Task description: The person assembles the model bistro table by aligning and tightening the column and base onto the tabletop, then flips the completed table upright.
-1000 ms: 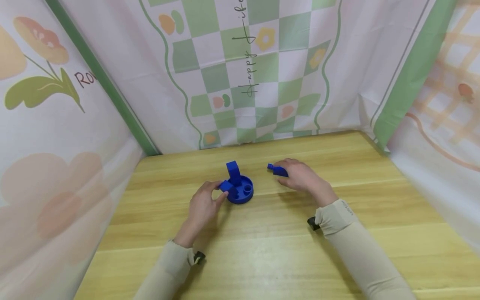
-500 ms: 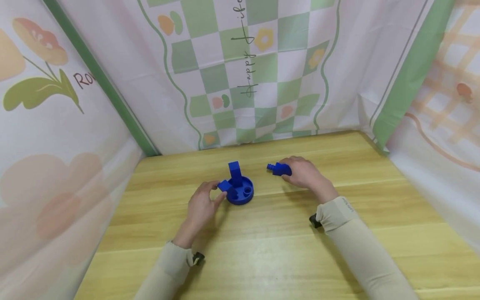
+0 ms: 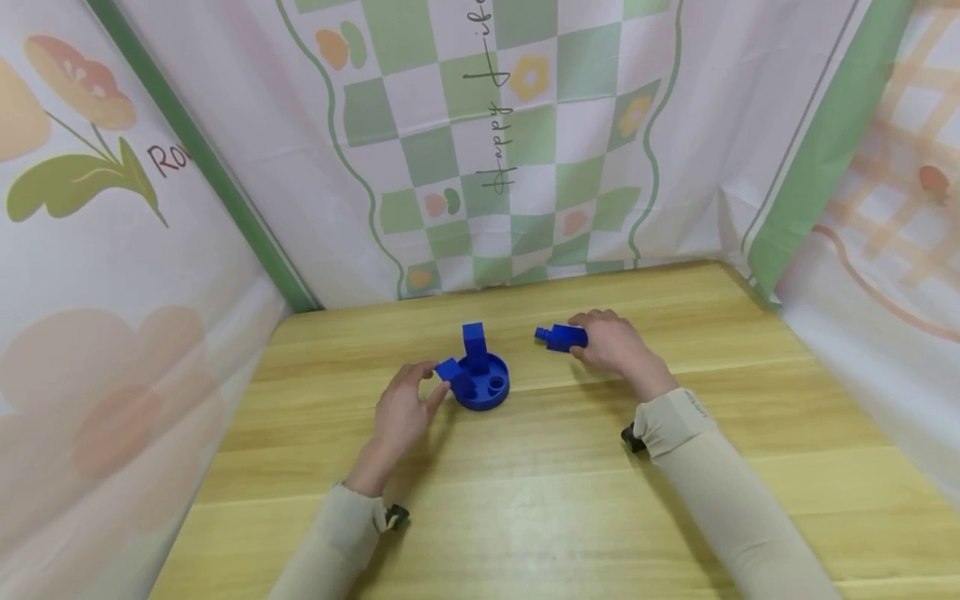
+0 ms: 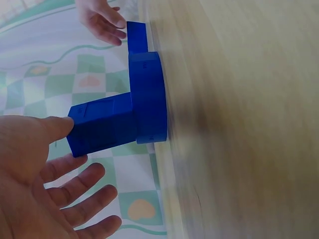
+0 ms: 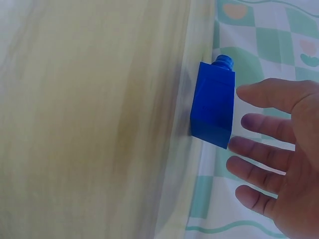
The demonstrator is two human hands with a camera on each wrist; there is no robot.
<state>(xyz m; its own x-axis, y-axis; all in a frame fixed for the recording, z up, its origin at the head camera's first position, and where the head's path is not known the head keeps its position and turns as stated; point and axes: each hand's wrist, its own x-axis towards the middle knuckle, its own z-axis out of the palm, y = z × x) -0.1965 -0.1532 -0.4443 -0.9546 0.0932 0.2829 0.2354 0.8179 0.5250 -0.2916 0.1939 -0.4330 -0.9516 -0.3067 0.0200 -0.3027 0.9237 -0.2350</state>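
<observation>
A round blue base (image 3: pixel 486 407) with a raised rim sits on the table, a small ring-shaped socket visible inside it. Two blue rectangular posts stand in it: a rear post (image 3: pixel 474 343) and a left post (image 4: pixel 102 124). My left hand (image 3: pixel 403 407) pinches the top of the left post between thumb and index finger, the other fingers spread. To the right of the base lies a separate blue rectangular block (image 5: pixel 214 102) with a threaded neck (image 3: pixel 542 333) at one end. Beside that block is my right hand (image 3: pixel 613 346), fingers apart and not gripping it.
The wooden table (image 3: pixel 525 500) reaches back to a hanging cloth (image 3: pixel 517 167) with green checks. More printed cloth (image 3: pixel 112 333) borders the left side, and another cloth panel (image 3: pixel 892 250) the right.
My right hand has released the loose block and drawn slightly right, and the block has turned to show a flat face. The base and its posts have shifted slightly right.
</observation>
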